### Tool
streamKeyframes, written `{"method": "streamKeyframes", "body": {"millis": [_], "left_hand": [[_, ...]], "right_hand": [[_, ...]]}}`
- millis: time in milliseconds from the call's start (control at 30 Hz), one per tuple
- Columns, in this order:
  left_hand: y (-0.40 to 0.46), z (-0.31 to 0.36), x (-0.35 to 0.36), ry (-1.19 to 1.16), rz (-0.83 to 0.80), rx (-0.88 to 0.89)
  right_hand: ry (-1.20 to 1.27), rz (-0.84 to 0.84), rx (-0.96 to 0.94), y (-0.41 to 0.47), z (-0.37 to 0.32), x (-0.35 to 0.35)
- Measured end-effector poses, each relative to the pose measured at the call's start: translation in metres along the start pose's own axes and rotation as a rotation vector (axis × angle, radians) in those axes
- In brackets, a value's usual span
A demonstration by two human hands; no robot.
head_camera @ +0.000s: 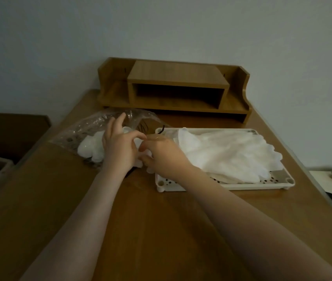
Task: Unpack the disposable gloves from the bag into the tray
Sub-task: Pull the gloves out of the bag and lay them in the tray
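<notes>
Glove sat between your hands, pinched by left hand and right hand fingers; tray lay rightward, nearer right hand; bag left.

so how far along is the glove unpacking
Done: a pile of white gloves already lies in the tray. In hand: both the left hand and right hand pinch another glove between bag and tray. Left: a clump of gloves still sits in the clear bag.
</notes>
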State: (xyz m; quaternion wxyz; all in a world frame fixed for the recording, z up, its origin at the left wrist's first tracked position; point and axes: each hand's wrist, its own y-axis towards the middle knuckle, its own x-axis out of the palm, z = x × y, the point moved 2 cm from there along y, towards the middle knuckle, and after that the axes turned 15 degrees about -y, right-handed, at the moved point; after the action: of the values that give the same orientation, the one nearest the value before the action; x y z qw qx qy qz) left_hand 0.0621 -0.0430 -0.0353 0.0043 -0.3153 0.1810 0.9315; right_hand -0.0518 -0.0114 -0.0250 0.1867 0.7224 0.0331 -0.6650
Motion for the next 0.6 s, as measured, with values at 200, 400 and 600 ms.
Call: {"method": "streamKeyframes", "body": {"millis": [200, 400, 600], "left_hand": [[0.014, -0.014, -0.004, -0.236, -0.03, -0.074], [0.012, -0.018, -0.003, -0.341, -0.358, -0.03], [0.015, -0.028, 0.007, -0.041, -0.295, 0.031]], "right_hand": [[0.071, -0.182, 0.322, 0.013, -0.005, 0.024], [0.539, 0.124, 0.497, 0.002, 0.01, 0.019], [0.9, 0.147, 0.705, -0.002, 0.017, 0.017]]}}
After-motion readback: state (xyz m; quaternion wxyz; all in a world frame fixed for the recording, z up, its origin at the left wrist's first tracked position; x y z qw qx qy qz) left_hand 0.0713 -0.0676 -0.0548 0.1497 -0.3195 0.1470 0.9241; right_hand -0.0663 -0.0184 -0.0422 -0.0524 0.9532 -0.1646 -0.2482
